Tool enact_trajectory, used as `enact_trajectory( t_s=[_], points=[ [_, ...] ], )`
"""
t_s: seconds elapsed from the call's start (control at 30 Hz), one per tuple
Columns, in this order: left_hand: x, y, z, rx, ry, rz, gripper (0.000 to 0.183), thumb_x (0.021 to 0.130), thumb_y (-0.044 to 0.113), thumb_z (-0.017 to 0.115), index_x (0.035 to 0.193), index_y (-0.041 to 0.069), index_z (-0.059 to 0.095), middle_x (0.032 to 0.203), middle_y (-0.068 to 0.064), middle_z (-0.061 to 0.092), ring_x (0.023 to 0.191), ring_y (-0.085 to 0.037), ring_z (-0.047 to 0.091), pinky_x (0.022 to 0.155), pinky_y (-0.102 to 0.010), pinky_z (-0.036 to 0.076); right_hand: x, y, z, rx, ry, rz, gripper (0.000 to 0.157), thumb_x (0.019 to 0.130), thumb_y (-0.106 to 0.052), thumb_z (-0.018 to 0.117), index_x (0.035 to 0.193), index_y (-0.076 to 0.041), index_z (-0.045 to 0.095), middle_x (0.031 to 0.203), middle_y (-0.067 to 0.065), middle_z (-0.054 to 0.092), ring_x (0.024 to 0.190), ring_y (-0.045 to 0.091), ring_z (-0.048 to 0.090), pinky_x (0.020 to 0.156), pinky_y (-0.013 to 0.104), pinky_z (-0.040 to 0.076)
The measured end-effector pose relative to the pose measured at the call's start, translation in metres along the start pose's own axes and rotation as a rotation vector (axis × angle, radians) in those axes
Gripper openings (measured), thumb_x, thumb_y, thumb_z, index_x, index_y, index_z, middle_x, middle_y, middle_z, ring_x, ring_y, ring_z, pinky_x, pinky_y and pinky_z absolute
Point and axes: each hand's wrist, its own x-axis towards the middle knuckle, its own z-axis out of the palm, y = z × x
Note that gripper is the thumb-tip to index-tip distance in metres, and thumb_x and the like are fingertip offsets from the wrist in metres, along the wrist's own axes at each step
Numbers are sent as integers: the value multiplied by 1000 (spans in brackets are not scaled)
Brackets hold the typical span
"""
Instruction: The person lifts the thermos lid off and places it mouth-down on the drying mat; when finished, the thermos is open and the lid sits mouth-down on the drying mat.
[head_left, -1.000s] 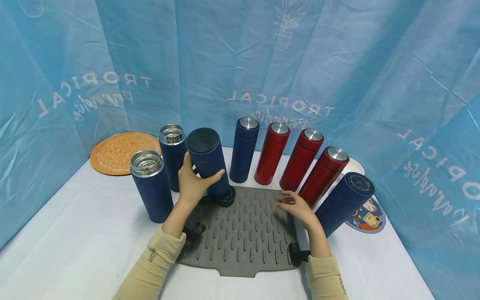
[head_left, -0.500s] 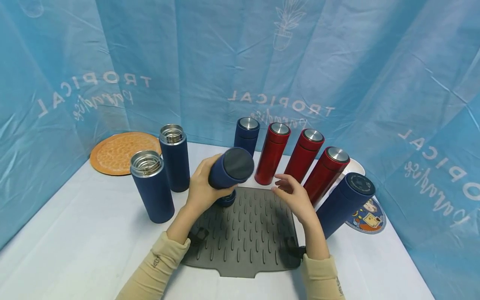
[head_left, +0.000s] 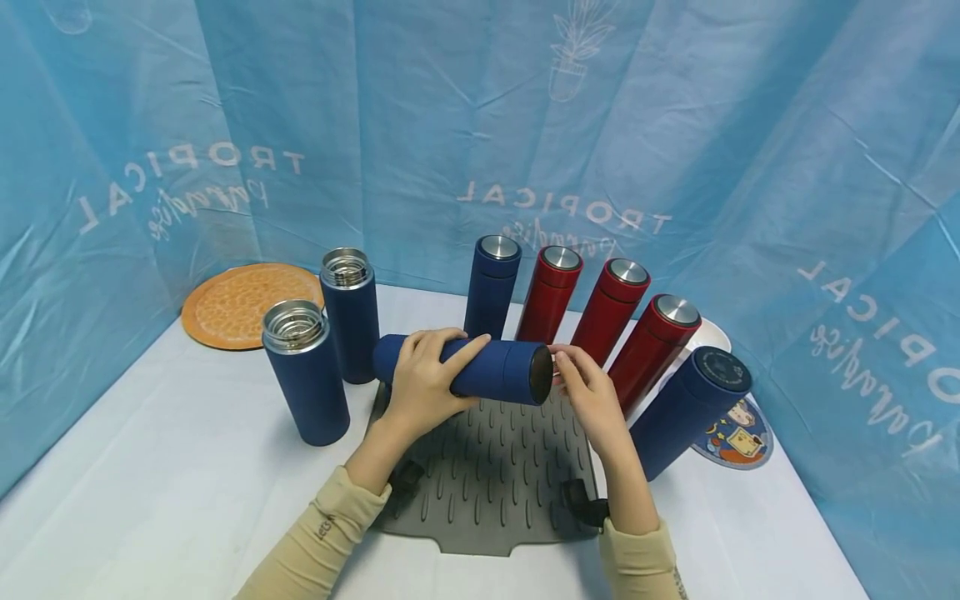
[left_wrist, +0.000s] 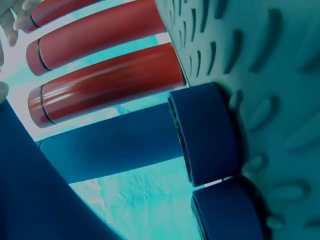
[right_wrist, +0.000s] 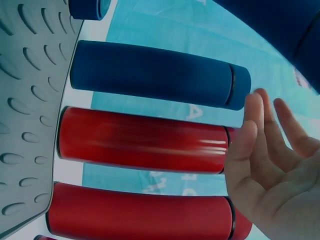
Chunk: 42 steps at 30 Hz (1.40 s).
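My left hand (head_left: 427, 375) grips a dark blue thermos flask (head_left: 495, 367) and holds it lying sideways above the grey ridged mat (head_left: 487, 508), its capped end toward the right. My right hand (head_left: 592, 396) is at that capped end, fingertips right by the black top; in the right wrist view the right hand (right_wrist: 280, 170) has loosely bent fingers with nothing between them. Two blue lids, a nearer one (left_wrist: 207, 135) and another (left_wrist: 230, 210), stand side by side on the mat in the left wrist view; the held flask hides them from the head view.
Two lidless blue flasks, one front (head_left: 307, 383) and one behind (head_left: 352, 325), stand at left near an orange round mat (head_left: 240, 308). Behind the grey mat stand a blue flask (head_left: 491, 292) and several red flasks (head_left: 551, 292). Another blue flask (head_left: 682, 408) stands right, beside a patterned mat (head_left: 742, 437).
My left hand has brought the blue flask from the left over the grey mat and tipped it from upright to sideways. My right hand has moved up to its capped end.
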Motion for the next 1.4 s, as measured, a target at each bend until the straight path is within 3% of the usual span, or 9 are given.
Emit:
enact_trajectory(
  t_s=[0.17, 0.33, 0.6, 0.83, 1.03, 1.2, 1.4],
  points=[
    [-1, -2, 1, 152, -51, 84, 85, 48, 37, 90, 125, 27, 56, 107, -13, 57, 95, -29, 56, 85, -49, 40, 1, 1, 6, -42, -67, 29, 52, 96, -50, 31, 128, -13, 50, 87, 14, 62, 74, 23, 58, 65, 30, 47],
    [-3, -4, 2, 221, -122, 109, 84, 49, 39, 90, 126, 29, 56, 107, -12, 58, 94, -29, 57, 84, -48, 41, 5, 5, 12, -125, -132, 75, 51, 93, -47, 45, 133, -14, 43, 74, 10, 57, 64, 22, 55, 61, 28, 46],
    [-2, -6, 2, 228, -137, 123, 83, 49, 39, 90, 124, 27, 57, 109, -8, 61, 96, -28, 58, 85, -47, 42, 11, 16, 12, 67, -201, 54, 47, 90, -33, 54, 132, -18, 38, 107, 20, 58, 86, 27, 59, 82, 40, 50],
    [-3, -5, 2, 260, -109, 167, 83, 46, 43, 90, 122, 28, 58, 104, -7, 63, 89, -28, 60, 80, -44, 46, 13, 30, 11, 129, -231, -73, 43, 90, -18, 56, 130, -16, 40, 111, 22, 56, 86, 28, 56, 74, 42, 51],
    [-3, -5, 2, 272, -115, 184, 85, 45, 44, 90, 122, 27, 58, 104, -6, 64, 89, -27, 60, 79, -43, 47, 15, 40, 10, 109, -251, -170, 48, 86, -16, 61, 128, -14, 40, 110, 23, 57, 88, 28, 58, 78, 35, 51],
    [-3, -7, 2, 271, -137, 177, 86, 44, 46, 90, 122, 28, 59, 102, -5, 64, 88, -26, 61, 79, -42, 48, 16, 42, 9, 51, -250, -225, 55, 81, -14, 68, 128, -14, 41, 105, 19, 58, 89, 29, 55, 80, 40, 47],
    [-2, -9, -1, 262, -167, 167, 89, 43, 46, 90, 124, 27, 58, 104, -6, 64, 90, -25, 60, 81, -41, 48, 16, 38, 6, -27, -287, -210, 58, 84, -22, 65, 135, -21, 35, 112, 17, 54, 94, 29, 55, 82, 43, 48]
  ],
)
